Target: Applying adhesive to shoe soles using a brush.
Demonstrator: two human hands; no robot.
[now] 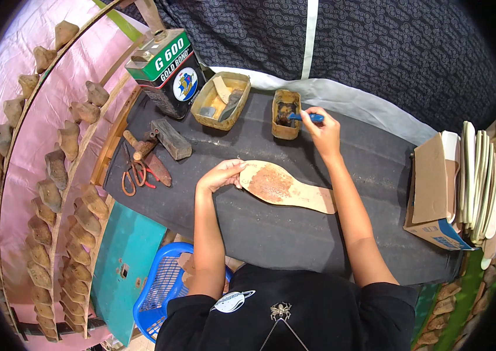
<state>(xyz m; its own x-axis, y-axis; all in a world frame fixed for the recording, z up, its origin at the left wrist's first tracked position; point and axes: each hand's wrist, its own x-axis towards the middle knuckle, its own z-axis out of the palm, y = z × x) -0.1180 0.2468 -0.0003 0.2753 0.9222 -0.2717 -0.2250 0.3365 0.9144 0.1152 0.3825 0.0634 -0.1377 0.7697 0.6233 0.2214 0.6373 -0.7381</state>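
At the middle of the frame, a tan insole [286,188] is pinned flat on the dark surface [294,234] by the left hand [220,175], fingers pressed on its toe end so it cannot slide. The right hand [323,130] is closed around a blue-handled brush [306,117], dipped into the small glue tin [286,114] above it.

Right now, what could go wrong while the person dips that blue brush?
1. The right hand holds the blue brush in the small glue tub; the light tub might tip, or glue might drip on the dark work board.
2. The left hand pins only the toe of the sole, so it could swivel.
3. Scissors lie open near that hand.
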